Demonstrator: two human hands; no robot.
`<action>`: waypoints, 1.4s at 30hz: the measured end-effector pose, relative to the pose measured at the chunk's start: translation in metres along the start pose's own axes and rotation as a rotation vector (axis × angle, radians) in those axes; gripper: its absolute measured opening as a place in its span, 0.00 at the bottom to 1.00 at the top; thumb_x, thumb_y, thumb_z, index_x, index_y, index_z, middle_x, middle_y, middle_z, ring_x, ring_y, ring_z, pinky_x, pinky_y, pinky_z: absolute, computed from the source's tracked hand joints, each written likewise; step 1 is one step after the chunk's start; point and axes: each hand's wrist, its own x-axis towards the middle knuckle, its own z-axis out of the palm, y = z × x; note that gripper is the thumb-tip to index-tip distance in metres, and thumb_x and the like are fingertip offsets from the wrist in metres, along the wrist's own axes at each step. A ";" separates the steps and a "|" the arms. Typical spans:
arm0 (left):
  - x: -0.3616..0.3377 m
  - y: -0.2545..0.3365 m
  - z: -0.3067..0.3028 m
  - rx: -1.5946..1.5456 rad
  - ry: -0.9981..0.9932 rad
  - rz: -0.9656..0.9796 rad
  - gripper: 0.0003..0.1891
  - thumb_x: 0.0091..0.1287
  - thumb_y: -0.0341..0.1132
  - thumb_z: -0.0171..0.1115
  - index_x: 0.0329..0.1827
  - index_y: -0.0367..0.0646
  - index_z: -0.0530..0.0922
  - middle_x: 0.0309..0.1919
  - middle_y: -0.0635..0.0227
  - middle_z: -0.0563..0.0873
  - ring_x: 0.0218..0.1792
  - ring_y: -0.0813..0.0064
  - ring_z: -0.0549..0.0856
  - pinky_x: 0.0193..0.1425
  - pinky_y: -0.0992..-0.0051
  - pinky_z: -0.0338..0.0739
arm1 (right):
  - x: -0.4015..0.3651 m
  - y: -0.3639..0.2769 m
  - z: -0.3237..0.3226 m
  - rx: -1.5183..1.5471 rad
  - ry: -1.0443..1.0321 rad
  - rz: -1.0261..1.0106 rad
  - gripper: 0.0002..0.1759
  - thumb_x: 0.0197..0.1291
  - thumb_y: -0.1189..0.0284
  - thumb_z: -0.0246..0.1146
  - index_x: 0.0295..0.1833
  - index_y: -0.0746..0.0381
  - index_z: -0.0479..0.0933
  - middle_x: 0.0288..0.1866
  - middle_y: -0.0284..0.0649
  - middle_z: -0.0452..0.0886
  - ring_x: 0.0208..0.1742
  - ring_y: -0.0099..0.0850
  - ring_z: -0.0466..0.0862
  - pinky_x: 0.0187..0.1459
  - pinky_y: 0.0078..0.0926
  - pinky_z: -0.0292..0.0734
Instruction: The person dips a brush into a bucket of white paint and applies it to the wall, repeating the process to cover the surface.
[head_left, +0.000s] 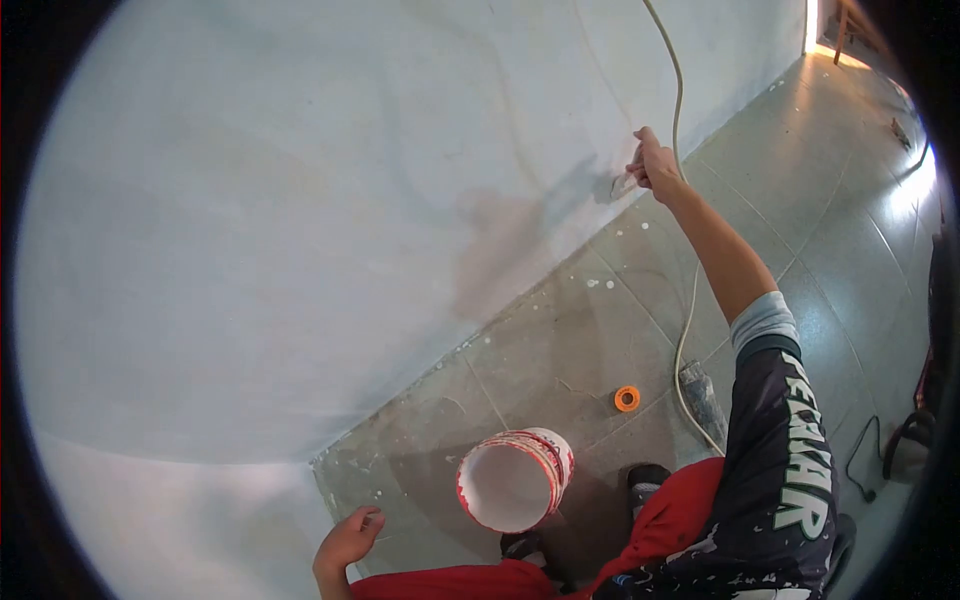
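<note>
My right hand (655,165) is stretched out to the low part of the white wall (300,200), its fingers wrapped round a flat scraper-like tool (622,186). The blade lies against the wall just above the floor line. Down at the lower left, my left hand (350,537) hangs near the wall corner with its fingers curled loosely and nothing visible in them. Between my feet and the wall stands a white bucket (508,484) with red on its rim; its inside looks white.
An orange tape roll (626,399) lies on the tiled floor (600,330). A pale hose or cable (681,350) runs from the wall past a grey cylindrical object (704,400). A dark cord (862,460) and a dark container (908,447) are at the right.
</note>
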 end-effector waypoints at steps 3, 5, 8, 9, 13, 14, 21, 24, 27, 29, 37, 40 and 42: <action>-0.001 0.002 -0.001 0.010 -0.014 0.020 0.25 0.75 0.52 0.57 0.65 0.44 0.76 0.50 0.51 0.87 0.52 0.55 0.86 0.57 0.64 0.78 | -0.004 0.012 -0.016 -0.018 0.005 -0.076 0.29 0.63 0.50 0.55 0.23 0.65 0.69 0.24 0.52 0.80 0.16 0.29 0.70 0.17 0.28 0.64; -0.006 0.007 -0.002 0.018 -0.003 0.026 0.25 0.74 0.52 0.57 0.64 0.43 0.76 0.50 0.50 0.87 0.51 0.55 0.87 0.57 0.64 0.79 | -0.008 0.024 -0.027 0.056 0.030 -0.139 0.28 0.65 0.49 0.52 0.29 0.65 0.71 0.22 0.51 0.80 0.16 0.29 0.72 0.17 0.31 0.66; -0.007 0.007 0.001 0.028 0.026 0.045 0.24 0.74 0.51 0.57 0.64 0.43 0.76 0.49 0.50 0.88 0.50 0.55 0.87 0.55 0.63 0.79 | -0.021 0.031 -0.041 0.060 -0.026 -0.130 0.22 0.64 0.52 0.52 0.39 0.63 0.71 0.23 0.46 0.80 0.17 0.29 0.73 0.20 0.29 0.67; -0.007 0.006 0.002 0.033 0.044 0.053 0.24 0.74 0.51 0.57 0.64 0.43 0.76 0.48 0.50 0.88 0.50 0.55 0.87 0.55 0.63 0.80 | -0.018 0.035 -0.046 0.060 -0.024 -0.132 0.22 0.64 0.52 0.52 0.39 0.63 0.71 0.23 0.46 0.80 0.17 0.29 0.73 0.20 0.29 0.67; -0.017 0.023 -0.002 0.057 0.022 0.038 0.24 0.74 0.51 0.57 0.64 0.43 0.76 0.48 0.50 0.88 0.50 0.55 0.87 0.55 0.63 0.80 | -0.024 0.058 -0.073 0.129 -0.196 0.135 0.15 0.67 0.64 0.48 0.45 0.64 0.72 0.37 0.46 0.84 0.28 0.26 0.79 0.32 0.28 0.76; -0.018 0.031 -0.003 0.063 0.030 0.036 0.24 0.74 0.51 0.57 0.64 0.43 0.76 0.48 0.51 0.88 0.50 0.55 0.87 0.55 0.63 0.80 | -0.033 0.057 -0.078 0.151 -0.253 0.167 0.12 0.69 0.68 0.47 0.48 0.65 0.72 0.41 0.47 0.85 0.31 0.26 0.80 0.35 0.29 0.78; -0.016 0.041 -0.004 0.110 0.040 0.022 0.21 0.76 0.49 0.55 0.64 0.46 0.76 0.48 0.56 0.89 0.52 0.58 0.87 0.57 0.66 0.78 | -0.051 0.068 -0.088 0.062 -0.426 0.402 0.12 0.64 0.78 0.47 0.51 0.64 0.71 0.41 0.43 0.82 0.27 0.23 0.76 0.30 0.25 0.75; -0.006 0.036 -0.004 0.103 0.023 0.060 0.22 0.76 0.50 0.55 0.65 0.46 0.76 0.49 0.55 0.89 0.52 0.57 0.87 0.58 0.65 0.78 | -0.011 0.104 -0.098 0.118 -0.405 0.512 0.11 0.64 0.76 0.46 0.47 0.65 0.72 0.34 0.40 0.79 0.24 0.22 0.71 0.23 0.25 0.68; -0.006 0.039 -0.003 0.136 0.058 0.086 0.24 0.74 0.51 0.57 0.64 0.43 0.76 0.48 0.51 0.88 0.50 0.55 0.87 0.55 0.63 0.79 | -0.016 0.101 -0.073 -0.060 -0.313 0.390 0.10 0.66 0.72 0.46 0.42 0.64 0.73 0.27 0.38 0.74 0.21 0.22 0.64 0.20 0.26 0.62; -0.006 0.037 -0.002 0.124 0.063 0.103 0.24 0.74 0.51 0.57 0.64 0.43 0.76 0.48 0.51 0.88 0.50 0.55 0.87 0.55 0.63 0.79 | -0.025 0.090 -0.053 -0.284 -0.183 0.211 0.16 0.71 0.62 0.49 0.43 0.64 0.74 0.26 0.36 0.75 0.21 0.22 0.68 0.21 0.25 0.63; -0.011 0.037 -0.003 0.114 0.053 0.115 0.24 0.74 0.51 0.57 0.64 0.43 0.77 0.48 0.52 0.88 0.49 0.55 0.87 0.55 0.63 0.80 | -0.058 0.083 -0.067 -0.470 -0.014 -0.236 0.17 0.67 0.60 0.60 0.40 0.67 0.77 0.26 0.36 0.77 0.28 0.25 0.76 0.29 0.30 0.73; -0.014 0.045 -0.005 0.083 0.074 0.088 0.24 0.74 0.50 0.57 0.64 0.43 0.77 0.49 0.52 0.88 0.51 0.55 0.87 0.56 0.63 0.80 | -0.055 0.090 -0.078 -0.521 0.043 -0.249 0.17 0.66 0.59 0.62 0.40 0.65 0.78 0.25 0.35 0.77 0.28 0.24 0.75 0.30 0.29 0.72; -0.014 0.052 -0.008 0.119 0.080 0.069 0.24 0.73 0.50 0.58 0.64 0.43 0.76 0.49 0.52 0.88 0.52 0.55 0.87 0.57 0.62 0.79 | -0.048 0.101 -0.081 -0.590 0.069 -0.244 0.18 0.64 0.58 0.64 0.39 0.64 0.79 0.24 0.35 0.77 0.26 0.22 0.74 0.29 0.27 0.71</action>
